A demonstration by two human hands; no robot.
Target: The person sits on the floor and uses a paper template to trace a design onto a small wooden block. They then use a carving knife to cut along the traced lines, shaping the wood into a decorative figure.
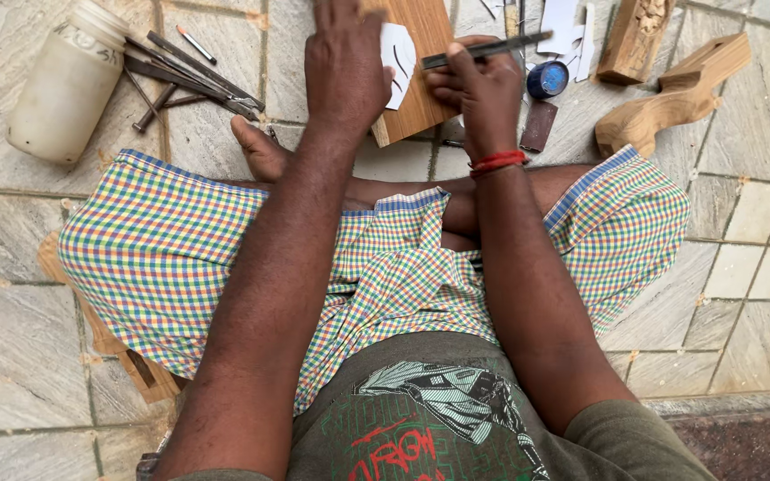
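Observation:
I sit cross-legged on a tiled floor. A brown wooden board (pixel 422 62) lies in front of my legs with a white paper cut-out (pixel 397 53) on it. My left hand (pixel 345 67) rests palm-down on the board and the paper's left side. My right hand (pixel 483 89) is closed around a thin dark metal tool (pixel 492 48), held across just to the right of the paper. A red thread band (pixel 496 161) circles my right wrist.
A white plastic jar (pixel 69 80) and several metal chisels (pixel 184 76) lie at the upper left. A small blue round tin (pixel 547 78), white paper scraps (pixel 568 27), a dark block (pixel 538 126) and carved wood pieces (pixel 675 93) sit at the upper right.

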